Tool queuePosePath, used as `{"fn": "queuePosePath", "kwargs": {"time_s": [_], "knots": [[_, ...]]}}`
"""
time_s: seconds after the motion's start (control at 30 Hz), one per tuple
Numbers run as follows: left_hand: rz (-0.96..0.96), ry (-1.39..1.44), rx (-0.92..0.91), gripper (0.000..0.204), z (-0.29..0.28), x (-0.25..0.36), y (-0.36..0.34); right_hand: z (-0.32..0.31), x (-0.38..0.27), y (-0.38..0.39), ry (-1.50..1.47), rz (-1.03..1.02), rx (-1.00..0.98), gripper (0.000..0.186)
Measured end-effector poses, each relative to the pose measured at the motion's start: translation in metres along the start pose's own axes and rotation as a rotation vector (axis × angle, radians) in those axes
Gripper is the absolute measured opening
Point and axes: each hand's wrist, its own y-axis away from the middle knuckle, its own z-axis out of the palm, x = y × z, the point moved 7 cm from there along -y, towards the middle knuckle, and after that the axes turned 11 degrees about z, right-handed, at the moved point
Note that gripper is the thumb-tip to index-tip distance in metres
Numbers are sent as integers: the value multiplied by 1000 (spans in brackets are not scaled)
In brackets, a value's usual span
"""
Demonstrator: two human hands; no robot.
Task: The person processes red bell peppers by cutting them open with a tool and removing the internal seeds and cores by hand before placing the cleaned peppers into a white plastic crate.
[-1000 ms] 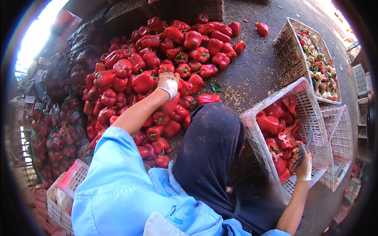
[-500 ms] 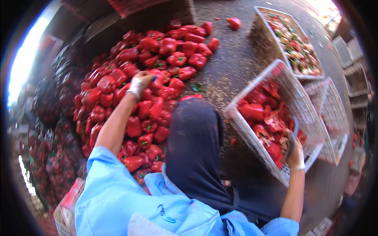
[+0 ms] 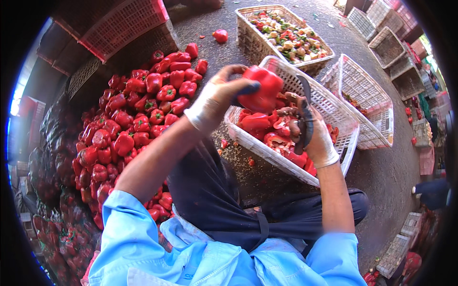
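My left hand (image 3: 212, 97), wrapped in a white band at the wrist, grips a whole red bell pepper (image 3: 263, 90) by its side. It holds the pepper above the near white crate (image 3: 272, 156), in which cut red pepper pieces (image 3: 256, 123) lie. Close to the pepper, my right hand (image 3: 318, 138) is closed round a dark curved knife (image 3: 305, 90); its handle is partly hidden by the fingers. A large heap of whole red peppers (image 3: 114, 128) spreads over the ground to my left.
Behind the near crate stands a crate of pale and green pepper cores (image 3: 292, 43). Another white crate (image 3: 381, 112) leans at its right. Red and brown crates (image 3: 121, 28) are stacked far left, above filled net bags (image 3: 67, 238). A single pepper (image 3: 220, 36) lies apart.
My left hand has come from the heap to above the near crate, now with a pepper in it. My right hand has lifted the knife out of the cut pieces. The view has turned.
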Motion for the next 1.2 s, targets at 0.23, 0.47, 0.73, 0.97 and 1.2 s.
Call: {"fn": "queuePosePath", "kwargs": {"time_s": [0.23, 0.47, 0.73, 0.97, 1.2], "knots": [[-35, -233, -176, 61, 58, -52, 6, -23, 14, 22, -397, 463, 52, 52], [-92, -79, -192, 47, 76, -67, 12, -41, 10, 23, -418, 423, -1, 65], [155, -136, -22, 48, 64, -74, 1, -60, 22, 18, 81, -19, 178, 51], [582, -666, 78, 53, 73, -38, 14, -28, 12, 33, 251, -11, 304, 53], [781, -868, 145, 51, 76, -39, 18, -3, 49, 19, -48, 38, 296, 52]]}}
